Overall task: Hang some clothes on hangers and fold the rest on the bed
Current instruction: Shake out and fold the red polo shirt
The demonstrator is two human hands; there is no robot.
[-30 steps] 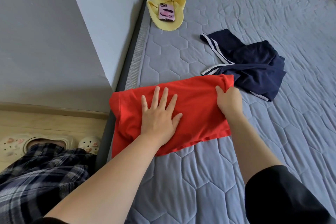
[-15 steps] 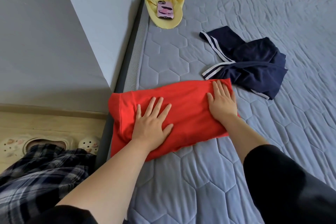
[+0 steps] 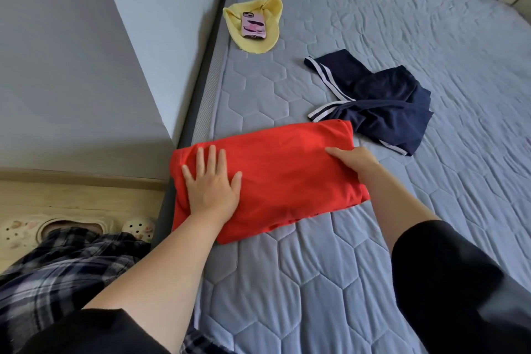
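A red garment [image 3: 287, 169], folded into a long rectangle, lies across the near left part of the bed [image 3: 330, 282]. My left hand [image 3: 211, 181] presses flat on its left part with the fingers spread. My right hand [image 3: 355, 158] is at the garment's right edge, thumb on top and pointing left. Its fingers are out of sight at that edge, and it seems to grip the fabric. A crumpled navy garment with white stripes [image 3: 382, 106] lies just beyond the red one, to the right.
A yellow cloth [image 3: 270, 11] with a pink-cased phone [image 3: 253, 24] on it lies at the bed's far left edge. A grey wall corner [image 3: 115, 52] stands left of the bed. Slippers [image 3: 17, 234] and my plaid trousers [image 3: 57, 267] show on the wooden floor.
My left hand slid left across the red garment. My right hand went from lying flat on the right part to taking hold at the right edge.
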